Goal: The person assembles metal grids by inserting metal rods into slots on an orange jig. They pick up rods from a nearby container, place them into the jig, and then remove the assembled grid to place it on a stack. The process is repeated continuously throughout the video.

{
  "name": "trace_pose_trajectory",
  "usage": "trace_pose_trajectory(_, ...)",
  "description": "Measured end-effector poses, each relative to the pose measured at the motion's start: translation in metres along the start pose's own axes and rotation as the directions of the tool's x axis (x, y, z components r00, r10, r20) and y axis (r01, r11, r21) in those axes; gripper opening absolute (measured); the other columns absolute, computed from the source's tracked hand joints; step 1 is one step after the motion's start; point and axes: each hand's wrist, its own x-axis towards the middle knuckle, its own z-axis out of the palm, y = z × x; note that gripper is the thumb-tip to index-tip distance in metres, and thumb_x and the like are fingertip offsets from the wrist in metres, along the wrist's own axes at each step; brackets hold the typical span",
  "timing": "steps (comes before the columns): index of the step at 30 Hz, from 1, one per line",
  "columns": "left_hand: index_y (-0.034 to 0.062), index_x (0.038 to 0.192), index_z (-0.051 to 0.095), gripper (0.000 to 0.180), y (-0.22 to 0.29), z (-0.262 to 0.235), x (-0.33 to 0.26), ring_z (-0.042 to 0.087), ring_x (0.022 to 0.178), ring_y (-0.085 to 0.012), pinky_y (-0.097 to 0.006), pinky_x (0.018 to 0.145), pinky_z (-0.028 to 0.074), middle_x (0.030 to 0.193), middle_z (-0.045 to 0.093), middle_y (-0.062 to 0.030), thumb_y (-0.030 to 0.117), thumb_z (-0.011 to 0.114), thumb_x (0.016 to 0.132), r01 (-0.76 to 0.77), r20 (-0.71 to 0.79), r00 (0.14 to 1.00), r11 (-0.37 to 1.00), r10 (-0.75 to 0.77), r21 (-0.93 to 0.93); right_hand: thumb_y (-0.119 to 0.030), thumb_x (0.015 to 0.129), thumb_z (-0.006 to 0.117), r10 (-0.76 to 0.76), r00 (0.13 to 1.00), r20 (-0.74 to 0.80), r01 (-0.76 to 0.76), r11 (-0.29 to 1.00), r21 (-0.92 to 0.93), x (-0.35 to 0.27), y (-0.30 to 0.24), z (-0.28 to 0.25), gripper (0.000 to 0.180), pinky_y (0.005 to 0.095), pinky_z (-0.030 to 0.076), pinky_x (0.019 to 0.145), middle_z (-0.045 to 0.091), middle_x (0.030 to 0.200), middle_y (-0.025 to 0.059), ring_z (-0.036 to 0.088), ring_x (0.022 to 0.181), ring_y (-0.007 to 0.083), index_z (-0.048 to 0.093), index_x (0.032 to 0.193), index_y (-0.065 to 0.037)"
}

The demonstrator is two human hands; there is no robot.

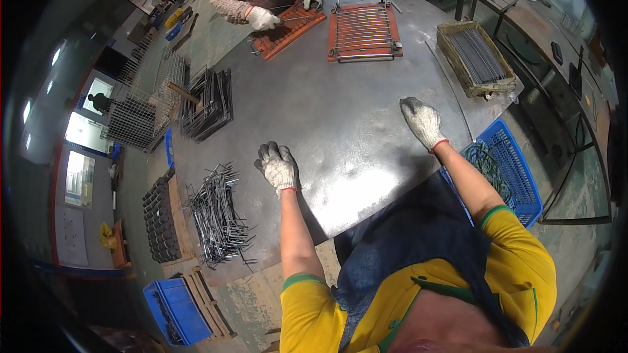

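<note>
My left hand (277,167), in a white knit glove with dark fingertips, is over the metal tabletop (327,104) left of its middle. Its fingers are apart and hold nothing. A tangled pile of thin bent metal rods (219,216) lies to its left. My right hand (422,121), gloved the same way, is farther right on the table. Its fingers are curled closed, and no object shows in them. Beyond that hand is an orange jig (363,29) with parallel metal rods across it. A worn box (474,59) of straight rods stands to its right.
Across the table a co-worker's gloved hands (265,18) handle a second orange jig (288,33). Dark bent wire frames (209,104) stack at the left edge. A blue basket (517,170) with green strands is beside my right arm. A blue bin (176,310) stands lower left.
</note>
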Motion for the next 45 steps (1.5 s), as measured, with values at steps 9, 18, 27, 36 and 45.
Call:
trace_pose_trajectory(9, 0.0054, 0.109, 0.062, 0.028, 0.002, -0.004, 0.001, 0.052, 0.113, -0.0298, -0.047, 0.094, 0.038, 0.114, 0.059, -0.0127, 0.025, 0.052, 0.091, 0.069, 0.127, 0.989, 0.997, -0.071, 0.019, -0.032, 0.097, 0.047, -0.01, 1.0, -0.019, 0.01, 1.0, 0.003, -0.001, -0.003, -0.002, 0.031, 0.0459, 0.052, 0.077, 0.069, 0.099, 0.0145, 0.065, 0.087, 0.0357, 0.065, 0.104, -0.008)
trace_pose_trajectory(18, 0.0043, 0.108, 0.063, 0.029, 0.002, -0.005, 0.001, 0.054, 0.111, -0.0304, -0.047, 0.093, 0.038, 0.114, 0.059, -0.0141, 0.025, 0.052, 0.091, 0.061, 0.119, 0.991, 0.998, -0.061, 0.006, -0.031, 0.096, 0.05, 0.032, 0.999, -0.003, -0.032, 0.999, 0.019, -0.001, -0.003, -0.004, 0.029, 0.0466, 0.052, 0.077, 0.069, 0.1, 0.0146, 0.065, 0.088, 0.0359, 0.065, 0.107, -0.01)
trace_pose_trajectory(27, 0.0068, 0.096, 0.06, 0.018, -0.002, 0.002, 0.0, 0.053, 0.104, -0.026, -0.044, 0.089, 0.036, 0.1, 0.057, -0.0101, 0.021, 0.054, 0.087, 0.003, -0.008, 1.0, 1.0, -0.003, 0.013, -0.031, 0.096, 0.049, -0.012, 1.0, -0.022, 0.012, 1.0, 0.013, -0.001, -0.002, -0.002, 0.03, 0.0451, 0.052, 0.075, 0.068, 0.099, 0.0151, 0.066, 0.086, 0.0353, 0.065, 0.106, -0.007)
trace_pose_trajectory(36, 0.0059, 0.102, 0.063, 0.023, -0.002, 0.003, 0.0, 0.053, 0.106, -0.0255, -0.044, 0.092, 0.036, 0.106, 0.059, -0.0101, 0.021, 0.056, 0.086, 0.029, 0.031, 0.999, 1.0, -0.029, -0.006, -0.033, 0.096, 0.05, -0.008, 0.999, -0.041, 0.008, 1.0, 0.005, -0.001, 0.004, 0.003, 0.03, 0.0452, 0.053, 0.075, 0.069, 0.097, 0.0143, 0.066, 0.084, 0.0356, 0.065, 0.105, -0.009)
trace_pose_trajectory(45, 0.0056, 0.102, 0.063, 0.024, -0.004, 0.004, -0.001, 0.053, 0.107, -0.0249, -0.044, 0.092, 0.035, 0.107, 0.059, -0.01, 0.021, 0.055, 0.087, 0.035, 0.015, 0.999, 0.999, -0.035, 0.004, -0.035, 0.095, 0.051, 0.015, 1.0, -0.025, -0.014, 1.0, 0.007, 0.001, 0.002, 0.003, 0.03, 0.0463, 0.053, 0.074, 0.07, 0.096, 0.0142, 0.066, 0.084, 0.0358, 0.065, 0.106, -0.011)
